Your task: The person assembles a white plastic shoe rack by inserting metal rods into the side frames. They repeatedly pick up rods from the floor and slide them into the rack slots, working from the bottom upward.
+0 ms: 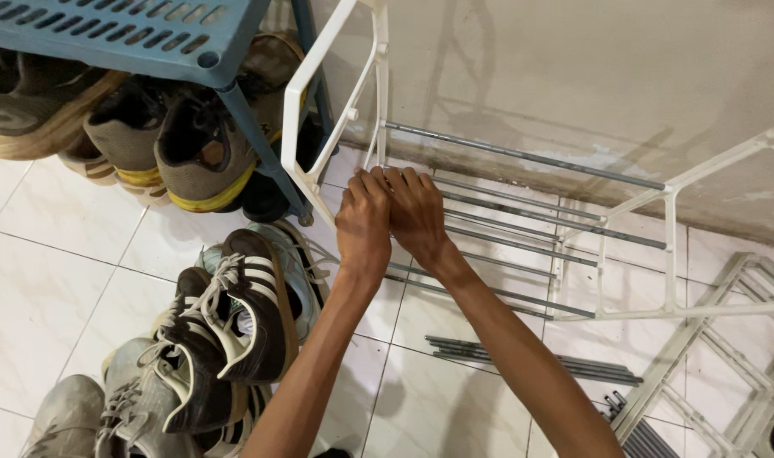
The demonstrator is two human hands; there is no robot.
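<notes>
Landmark: the white plastic rack frame with grey metal rods [523, 199] against the wall; I count about seven rods fitted across it.
Left hand: your left hand [363, 222] is curled at the frame's left end, fingers bent over a rod there.
Right hand: your right hand [418, 212] touches the left one, also curled; what it grips is probably that same rod, hidden by fingers.
Spares: a bundle of loose grey metal rods [531, 358] lies below the frame.
Left of frame: a blue plastic shoe shelf [124, 30], shoes beneath.
</notes>
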